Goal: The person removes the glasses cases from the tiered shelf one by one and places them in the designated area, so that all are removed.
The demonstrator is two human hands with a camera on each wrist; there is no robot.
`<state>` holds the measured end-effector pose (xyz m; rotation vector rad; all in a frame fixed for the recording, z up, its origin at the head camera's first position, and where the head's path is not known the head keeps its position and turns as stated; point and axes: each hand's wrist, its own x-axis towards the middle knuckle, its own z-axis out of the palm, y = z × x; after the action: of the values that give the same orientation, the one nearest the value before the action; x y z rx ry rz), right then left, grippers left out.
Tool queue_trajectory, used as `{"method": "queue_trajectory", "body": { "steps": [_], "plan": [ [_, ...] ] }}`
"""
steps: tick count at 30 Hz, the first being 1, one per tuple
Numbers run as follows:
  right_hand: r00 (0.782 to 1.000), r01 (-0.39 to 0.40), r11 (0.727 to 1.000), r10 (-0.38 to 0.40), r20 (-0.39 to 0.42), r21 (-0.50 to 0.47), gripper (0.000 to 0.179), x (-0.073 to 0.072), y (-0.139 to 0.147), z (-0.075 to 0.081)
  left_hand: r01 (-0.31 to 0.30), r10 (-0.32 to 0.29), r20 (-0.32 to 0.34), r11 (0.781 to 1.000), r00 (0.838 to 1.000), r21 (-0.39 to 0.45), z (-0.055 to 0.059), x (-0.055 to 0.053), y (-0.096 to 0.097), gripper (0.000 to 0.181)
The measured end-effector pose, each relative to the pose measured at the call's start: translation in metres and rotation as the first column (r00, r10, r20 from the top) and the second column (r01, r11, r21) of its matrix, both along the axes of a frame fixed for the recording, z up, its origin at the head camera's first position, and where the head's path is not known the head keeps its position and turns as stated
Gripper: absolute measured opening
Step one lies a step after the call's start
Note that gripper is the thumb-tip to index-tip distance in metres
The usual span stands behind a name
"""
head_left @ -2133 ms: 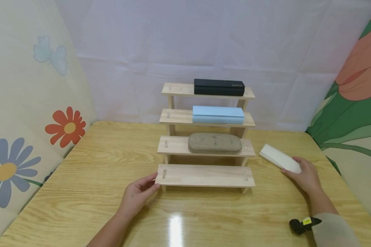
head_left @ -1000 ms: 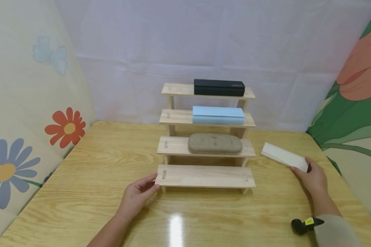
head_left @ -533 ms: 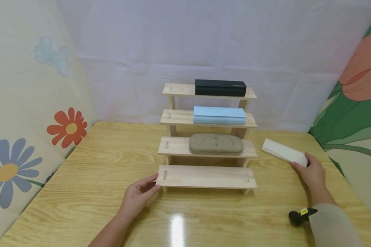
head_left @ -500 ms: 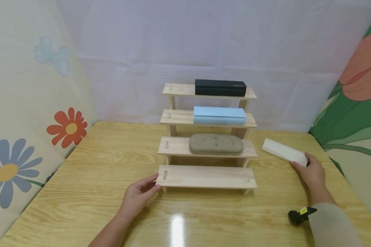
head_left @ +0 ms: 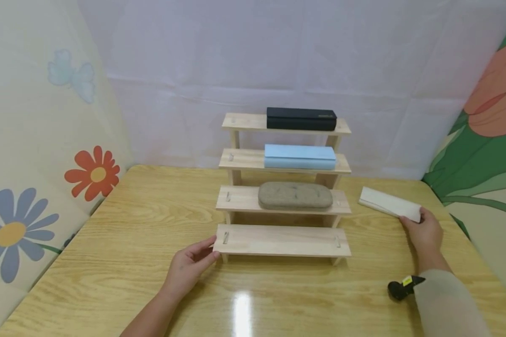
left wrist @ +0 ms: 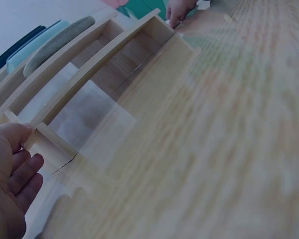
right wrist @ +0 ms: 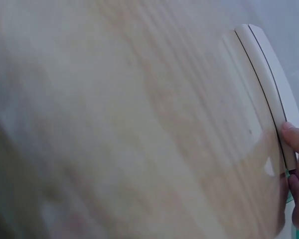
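Observation:
A four-tier wooden display stand stands on the table. My left hand pinches the left end of its lowest shelf, the thumb at the shelf's corner in the left wrist view. To the right of the stand, a white glasses case lies slantwise, and my right hand grips its near right end between thumb and fingers. The right wrist view shows the long seam of the white case, which lies low over the tabletop. Some of the right fingers are hidden behind the case.
A black case sits on the top shelf, a light blue case below it, and a grey-brown case on the third. The lowest shelf is bare wood. A white cloth hangs behind the wooden table.
The white case has shifted a little away from me and to the right with my right hand, and lies less slanted. My left hand stays at the stand's lowest shelf.

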<state>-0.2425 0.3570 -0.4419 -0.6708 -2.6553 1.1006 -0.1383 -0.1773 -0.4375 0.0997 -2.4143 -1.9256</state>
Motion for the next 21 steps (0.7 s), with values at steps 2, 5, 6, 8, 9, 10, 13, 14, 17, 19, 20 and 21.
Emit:
{"method": "queue_trajectory", "body": {
  "steps": [2,5,6,8,9,10,13,14,17,19,20,21],
  "plan": [
    [1.0,-0.001,1.0,0.001,-0.001,0.008,0.069,-0.0005,-0.0003,0.0004,0.001,-0.001,-0.001,1.0,1.0,0.004,-0.0002,-0.0001,0.0,0.041],
    [1.0,-0.002,1.0,0.002,0.002,0.016,0.069,-0.0008,-0.0004,0.0005,-0.001,0.001,0.0,1.0,1.0,0.002,-0.0004,-0.0001,-0.0001,0.041],
    [1.0,-0.003,1.0,0.003,0.003,0.013,0.07,-0.0008,-0.0005,0.0006,-0.001,0.001,0.002,1.0,1.0,0.001,-0.0004,-0.0001,-0.0001,0.041],
    [1.0,-0.006,1.0,0.006,0.003,0.002,0.071,-0.0005,-0.0002,0.0007,-0.003,0.003,0.005,1.0,1.0,-0.002,-0.0004,-0.0005,0.0,0.041],
    [1.0,-0.006,1.0,0.006,0.002,-0.007,0.072,-0.0004,-0.0001,0.0008,-0.004,0.004,0.006,1.0,1.0,-0.003,-0.0003,-0.0006,0.0001,0.041],
    [1.0,-0.007,1.0,0.007,0.002,-0.018,0.073,-0.0002,-0.0001,0.001,-0.005,0.005,0.008,1.0,1.0,-0.004,-0.0003,-0.0008,0.0001,0.041],
    [1.0,-0.004,0.999,0.004,-0.002,-0.052,0.077,0.0,-0.0003,0.002,-0.005,0.005,0.008,1.0,1.0,-0.008,-0.0001,-0.0009,0.0002,0.041],
    [1.0,-0.001,0.998,0.0,-0.003,-0.065,0.078,0.0002,-0.0006,0.0025,-0.005,0.005,0.007,1.0,1.0,-0.007,-0.0001,-0.0008,0.0002,0.041],
    [1.0,0.008,0.996,-0.01,-0.015,-0.092,0.079,0.0011,-0.0017,0.0047,-0.002,0.002,0.0,1.0,1.0,-0.004,-0.0003,-0.0006,0.0002,0.041],
    [0.999,0.01,0.994,-0.013,-0.031,-0.11,0.08,0.0018,-0.0026,0.0065,-0.001,0.001,-0.005,1.0,1.0,-0.001,-0.0006,-0.0004,0.0,0.041],
    [0.999,0.008,0.993,-0.012,-0.041,-0.119,0.08,0.0022,-0.0031,0.0076,0.0,0.0,-0.007,1.0,1.0,-0.002,-0.0008,-0.0004,0.0,0.041],
    [0.999,0.005,0.992,-0.012,-0.05,-0.128,0.08,0.0025,-0.0037,0.0085,0.0,0.0,-0.008,1.0,1.0,-0.002,-0.0011,-0.0004,-0.0001,0.042]
  ]
}}
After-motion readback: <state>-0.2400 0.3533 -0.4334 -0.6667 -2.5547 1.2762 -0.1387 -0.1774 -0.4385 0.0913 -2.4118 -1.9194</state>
